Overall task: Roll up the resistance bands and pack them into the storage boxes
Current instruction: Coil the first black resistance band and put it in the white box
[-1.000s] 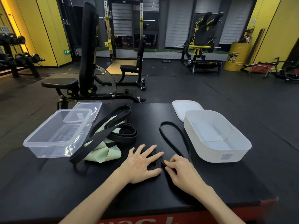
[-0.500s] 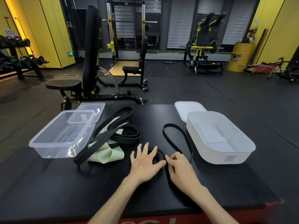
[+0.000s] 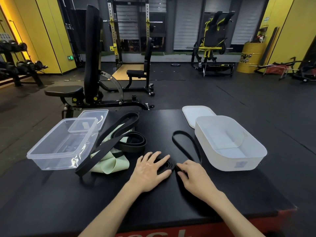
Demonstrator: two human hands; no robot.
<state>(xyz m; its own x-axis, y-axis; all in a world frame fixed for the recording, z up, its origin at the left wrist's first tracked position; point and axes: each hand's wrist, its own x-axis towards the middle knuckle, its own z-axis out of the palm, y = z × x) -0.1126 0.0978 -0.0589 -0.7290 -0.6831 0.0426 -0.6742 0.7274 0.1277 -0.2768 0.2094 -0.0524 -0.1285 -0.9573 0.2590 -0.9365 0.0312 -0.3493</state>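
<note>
Seen from the head camera, my left hand (image 3: 150,170), fingers straight and spread, pins the coiled thin black rubber resistance band (image 3: 168,166) flat while my right hand (image 3: 193,175) pinches it at the coil's right edge, its unrolled loop running away from me beside the white plastic storage box (image 3: 239,161).

Your left hand (image 3: 150,170) and right hand (image 3: 193,175) meet on a band (image 3: 168,165) mid-tabletop (image 3: 157,124). Loose bands (image 3: 131,144) lie to its left, beside the left box (image 3: 56,161). The right box (image 3: 229,159) sits opposite, with the left lid (image 3: 100,113) and right lid (image 3: 196,112) behind them.
</note>
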